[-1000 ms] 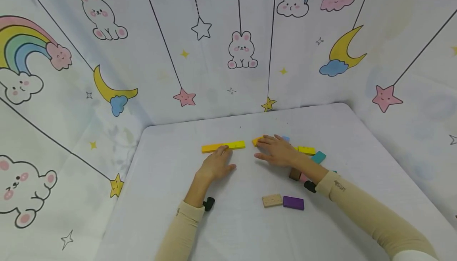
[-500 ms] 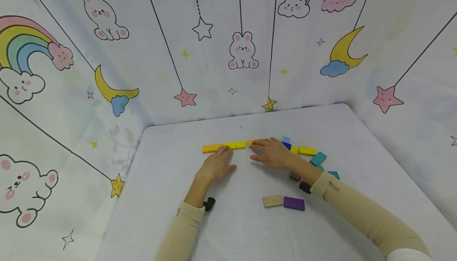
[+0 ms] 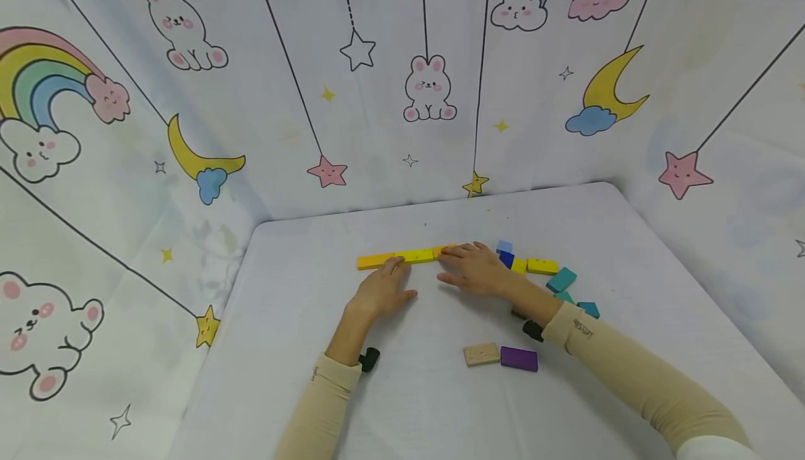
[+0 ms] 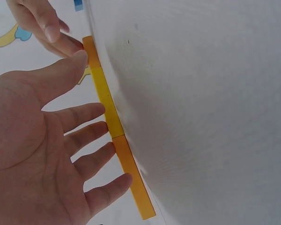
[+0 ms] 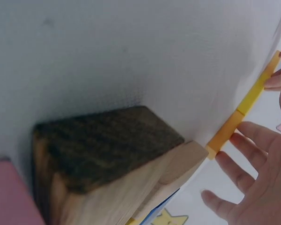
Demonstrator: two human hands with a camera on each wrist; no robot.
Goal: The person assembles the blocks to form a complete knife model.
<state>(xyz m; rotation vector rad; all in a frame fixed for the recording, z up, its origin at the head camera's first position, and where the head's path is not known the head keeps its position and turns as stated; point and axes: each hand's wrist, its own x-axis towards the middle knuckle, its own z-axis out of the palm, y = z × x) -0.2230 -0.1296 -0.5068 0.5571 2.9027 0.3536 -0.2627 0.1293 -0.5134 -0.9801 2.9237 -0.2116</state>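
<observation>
Three flat blocks lie end to end in a row toward the back of the table: an orange block [image 3: 372, 262], a yellow block [image 3: 418, 256] in the middle, and a second orange block [image 4: 91, 51] at the right end. My left hand [image 3: 377, 293] touches the near side of the left orange and yellow blocks with spread, extended fingers. At the row's right end my right hand [image 3: 476, 269] has its extended fingertips against the second orange block, partly covering it in the head view. In the right wrist view, that orange block [image 5: 225, 133] meets the yellow one.
Right of my right hand lie loose blocks: light blue [image 3: 504, 246], dark blue [image 3: 506, 259], yellow [image 3: 542, 266] and several teal ones [image 3: 562, 279]. A dark brown block [image 5: 107, 145] and a pink block [image 5: 14, 197] sit under the right forearm. Nearer are a plain wooden block [image 3: 481, 354] and a purple block [image 3: 519, 358].
My right hand has slid left with the second orange block, and the gap between it and the yellow block has closed. My left hand has stayed in place.
</observation>
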